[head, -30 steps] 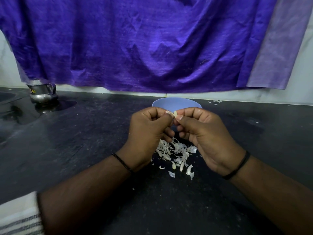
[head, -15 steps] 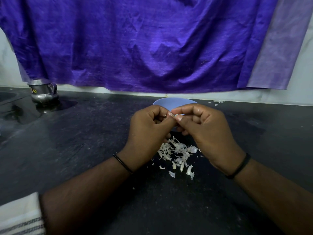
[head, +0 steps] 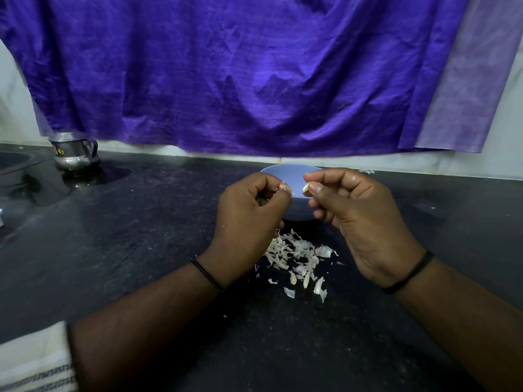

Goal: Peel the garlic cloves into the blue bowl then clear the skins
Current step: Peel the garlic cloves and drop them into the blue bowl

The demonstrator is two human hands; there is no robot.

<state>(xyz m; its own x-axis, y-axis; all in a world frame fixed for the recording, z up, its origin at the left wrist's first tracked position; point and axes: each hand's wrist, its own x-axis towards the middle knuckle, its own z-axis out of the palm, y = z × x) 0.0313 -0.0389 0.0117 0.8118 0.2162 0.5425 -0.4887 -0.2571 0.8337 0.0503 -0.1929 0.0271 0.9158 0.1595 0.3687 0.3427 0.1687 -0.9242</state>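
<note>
The blue bowl (head: 295,175) stands on the black counter just behind my hands; its inside is hidden. My right hand (head: 356,219) pinches a pale garlic clove (head: 305,189) between thumb and forefinger, in front of the bowl. My left hand (head: 249,219) is curled and pinches a scrap of garlic skin (head: 285,188) at its fingertips, a short gap from the clove. A heap of white garlic skins (head: 297,258) lies on the counter below and between both hands.
A steel jug (head: 74,152) sits at the far left of the black counter (head: 141,236). A purple cloth (head: 240,75) hangs on the wall behind. A few skin bits (head: 368,171) lie right of the bowl. A striped white cloth (head: 34,360) shows at bottom left.
My hands were joined on the clove; now they have pulled apart, the right keeping the clove and the left taking a scrap of skin.
</note>
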